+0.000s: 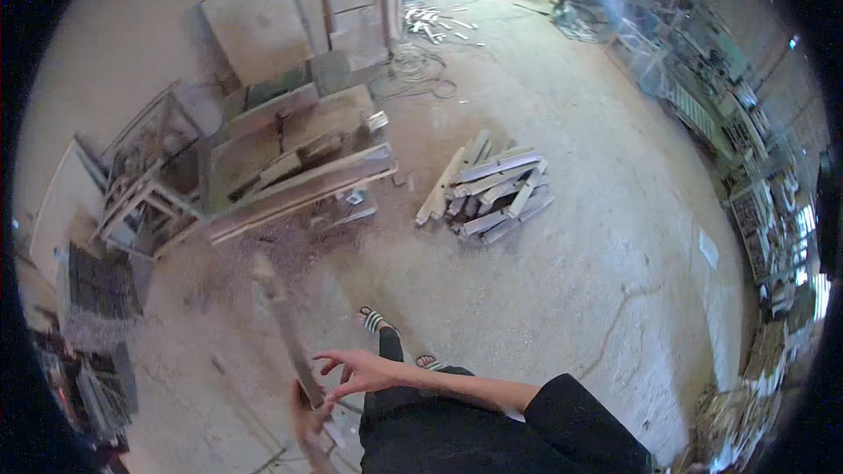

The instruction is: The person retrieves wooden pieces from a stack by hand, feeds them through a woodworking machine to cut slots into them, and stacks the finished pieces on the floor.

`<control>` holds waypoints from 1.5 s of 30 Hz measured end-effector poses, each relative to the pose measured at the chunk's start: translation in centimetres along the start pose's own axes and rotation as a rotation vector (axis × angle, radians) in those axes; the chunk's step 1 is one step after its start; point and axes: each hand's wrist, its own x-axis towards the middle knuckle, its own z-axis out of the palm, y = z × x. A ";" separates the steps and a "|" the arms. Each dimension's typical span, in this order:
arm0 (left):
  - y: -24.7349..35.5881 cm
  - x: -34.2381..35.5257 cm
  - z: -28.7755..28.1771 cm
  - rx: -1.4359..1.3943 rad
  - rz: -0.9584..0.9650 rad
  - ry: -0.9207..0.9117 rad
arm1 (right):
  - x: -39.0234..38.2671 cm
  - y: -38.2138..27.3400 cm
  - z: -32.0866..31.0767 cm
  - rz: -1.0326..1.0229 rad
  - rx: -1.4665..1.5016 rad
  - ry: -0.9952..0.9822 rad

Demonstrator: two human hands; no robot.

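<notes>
A long, narrow wooden strip (288,326) slants up and away at lower left, its far end blurred. My left hand (307,420) is closed around the near end of the strip, partly smeared by motion. Just to the right of that end, my right hand (362,372) has its fingers apart and curved toward the wood. Its thumb lies close to the strip's near end; whether it touches cannot be made out.
A pile of wooden pieces (492,184) lies on the floor ahead. At left stands a low workbench (303,202) with timber on it, beside a wooden frame (149,197). Coiled cable (413,70) and scattered offcuts (430,25) lie farther off. Cluttered shelving (746,211) lines the right.
</notes>
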 end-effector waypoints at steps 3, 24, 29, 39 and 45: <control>-0.4 5.4 1.0 0.134 -0.139 -0.099 | 2.5 0.4 -4.3 0.003 0.037 0.038; 7.3 34.5 -5.6 0.933 0.042 -0.311 | 21.2 -3.1 -22.6 0.056 0.617 0.735; 8.2 39.5 -7.0 1.027 0.036 -0.259 | 25.2 -3.7 -28.4 0.058 0.738 0.839; 8.1 44.3 -9.7 1.007 -0.067 -0.059 | 34.7 -3.0 -40.4 0.397 0.368 0.691; 10.2 49.3 -10.5 1.124 -0.140 -0.026 | 37.7 -4.8 -41.6 0.360 0.022 0.513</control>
